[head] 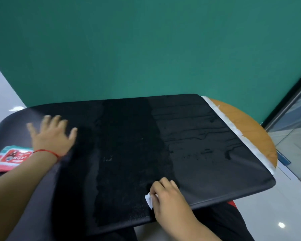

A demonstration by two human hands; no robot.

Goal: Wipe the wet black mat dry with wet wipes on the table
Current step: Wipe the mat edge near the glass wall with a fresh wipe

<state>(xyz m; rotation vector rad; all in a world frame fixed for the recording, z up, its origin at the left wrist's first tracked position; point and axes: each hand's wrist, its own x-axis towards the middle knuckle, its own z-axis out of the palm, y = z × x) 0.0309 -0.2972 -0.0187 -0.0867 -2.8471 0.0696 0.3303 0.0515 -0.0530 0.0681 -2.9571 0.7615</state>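
The black mat (198, 153) covers most of the round table, with water streaks and droplets on its right half and a darker band down its middle. My left hand (52, 134) lies flat with fingers spread on the mat's left part, a red string round the wrist. My right hand (167, 195) holds a small folded white wipe (149, 200) pressed on the mat near its front edge. A red and teal pack of wet wipes (10, 158) lies at the far left, partly hidden by my left forearm.
The orange wooden table edge (250, 122) shows at the right, with a white strip (233, 126) along the mat's right side. A green wall stands behind the table. Glossy floor and a glass panel are at the right. My lap is below the mat's front edge.
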